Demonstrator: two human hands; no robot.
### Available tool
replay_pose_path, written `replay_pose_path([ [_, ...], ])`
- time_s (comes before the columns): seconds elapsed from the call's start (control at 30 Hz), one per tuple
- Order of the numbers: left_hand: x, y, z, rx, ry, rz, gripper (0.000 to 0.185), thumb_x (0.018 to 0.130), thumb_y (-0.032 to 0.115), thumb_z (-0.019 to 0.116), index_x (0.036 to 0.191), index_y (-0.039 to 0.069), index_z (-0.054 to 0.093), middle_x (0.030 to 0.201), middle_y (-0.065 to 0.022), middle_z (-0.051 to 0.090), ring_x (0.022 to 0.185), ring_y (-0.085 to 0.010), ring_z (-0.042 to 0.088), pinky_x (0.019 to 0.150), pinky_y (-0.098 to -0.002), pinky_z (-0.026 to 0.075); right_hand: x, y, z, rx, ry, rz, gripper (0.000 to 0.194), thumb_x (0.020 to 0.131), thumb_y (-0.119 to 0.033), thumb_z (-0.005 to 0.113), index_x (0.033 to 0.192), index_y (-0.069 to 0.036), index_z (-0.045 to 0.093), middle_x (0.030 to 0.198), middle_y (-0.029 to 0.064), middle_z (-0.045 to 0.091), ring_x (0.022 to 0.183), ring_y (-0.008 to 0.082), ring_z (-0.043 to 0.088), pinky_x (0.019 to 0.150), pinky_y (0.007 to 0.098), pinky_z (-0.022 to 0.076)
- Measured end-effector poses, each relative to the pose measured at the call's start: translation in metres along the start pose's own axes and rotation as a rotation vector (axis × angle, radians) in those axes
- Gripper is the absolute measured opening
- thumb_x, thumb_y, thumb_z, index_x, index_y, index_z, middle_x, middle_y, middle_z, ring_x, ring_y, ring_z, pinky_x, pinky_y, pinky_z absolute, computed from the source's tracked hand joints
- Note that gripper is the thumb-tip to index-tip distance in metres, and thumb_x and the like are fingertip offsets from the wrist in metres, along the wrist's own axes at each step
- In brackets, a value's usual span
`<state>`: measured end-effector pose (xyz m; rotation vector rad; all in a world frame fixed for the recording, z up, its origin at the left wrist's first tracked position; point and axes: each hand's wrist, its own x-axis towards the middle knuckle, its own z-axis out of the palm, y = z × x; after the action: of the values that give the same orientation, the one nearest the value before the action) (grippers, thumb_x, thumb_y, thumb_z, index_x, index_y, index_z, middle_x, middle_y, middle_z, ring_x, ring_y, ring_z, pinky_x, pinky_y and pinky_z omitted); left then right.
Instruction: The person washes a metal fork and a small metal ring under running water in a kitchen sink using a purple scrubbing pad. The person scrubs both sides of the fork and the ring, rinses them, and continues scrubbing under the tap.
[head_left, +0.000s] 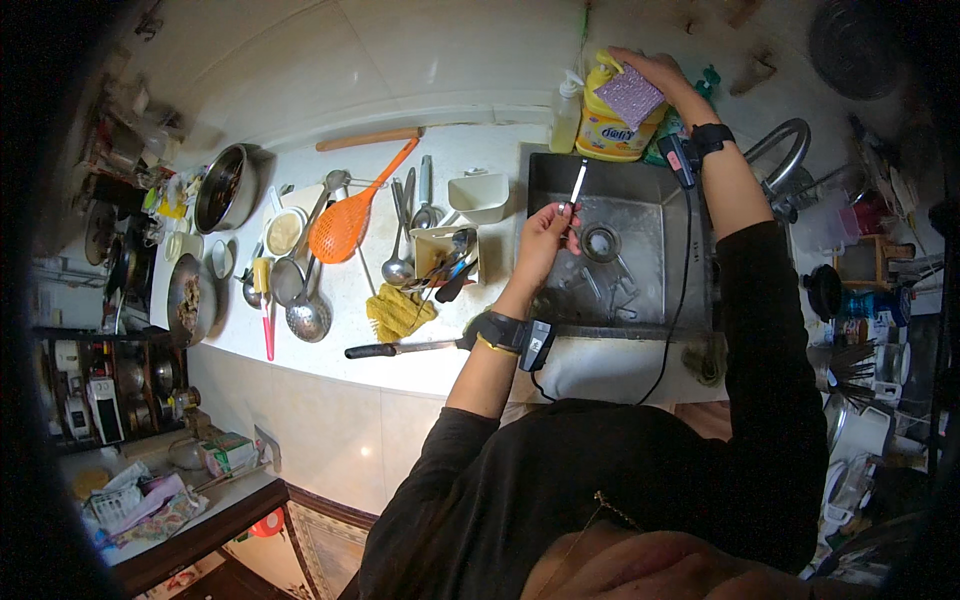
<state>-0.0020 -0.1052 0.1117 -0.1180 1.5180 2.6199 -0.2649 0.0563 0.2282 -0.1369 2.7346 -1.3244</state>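
Note:
Over the sink (686, 262), my left hand (541, 244) grips a slim, shiny utensil (579, 180) that points toward the back wall; its exact kind is unclear. At the sink's back edge, my right hand (658, 73) holds a purple sponge (631, 96) against the pump top of a yellow dish soap bottle (615, 141). The sponge and fingers hide part of that pump. Beneath my left hand, a round drain strainer (601, 241) sits in the sink, with several clear or shiny pieces near it on the wet bottom.
A curved faucet (795, 142) rises at the sink's right. Left of the sink stand a utensil holder (471, 262), a cream container (480, 199) and an orange skimmer (341, 229). A yellow cloth (401, 311) and a black-handled tool (371, 351) lie near the front edge.

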Motion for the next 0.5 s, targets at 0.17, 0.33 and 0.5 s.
replay_pose_path([
  [0.17, 0.0, 0.0, -0.002, -0.008, 0.018, 0.006, 0.033, 0.09, 0.029, 0.047, 0.099, -0.002, 0.054, 0.076, -0.0013, 0.054, 0.054, -0.0086, 0.051, 0.051, -0.022, 0.045, 0.012, 0.004, 0.004, -0.125, 0.05, -0.112, 0.069, 0.057, -0.066, 0.064, 0.079, -0.001, 0.066, 0.078, 0.0141, 0.064, 0.072, 0.0239, 0.063, 0.065, 0.0312, 0.0465],
  [0.33, 0.004, -0.002, 0.0, -0.021, 0.008, 0.023, 0.032, 0.09, 0.029, 0.048, 0.099, -0.001, 0.054, 0.077, -0.0012, 0.054, 0.055, -0.0086, 0.051, 0.051, -0.0217, 0.044, 0.012, 0.003, 0.001, -0.103, 0.009, -0.036, 0.065, 0.058, -0.062, 0.067, 0.08, -0.002, 0.067, 0.079, 0.0136, 0.064, 0.072, 0.0233, 0.063, 0.065, 0.0311, 0.0461],
  [0.5, 0.009, -0.003, 0.006, -0.01, -0.003, 0.029, 0.032, 0.09, 0.03, 0.048, 0.099, -0.001, 0.054, 0.077, -0.0007, 0.054, 0.055, -0.0083, 0.051, 0.052, -0.0216, 0.044, 0.001, -0.002, 0.0, -0.055, -0.019, -0.065, 0.063, 0.058, -0.059, 0.069, 0.081, -0.001, 0.066, 0.08, 0.0135, 0.064, 0.071, 0.0234, 0.063, 0.064, 0.0313, 0.0461],
])
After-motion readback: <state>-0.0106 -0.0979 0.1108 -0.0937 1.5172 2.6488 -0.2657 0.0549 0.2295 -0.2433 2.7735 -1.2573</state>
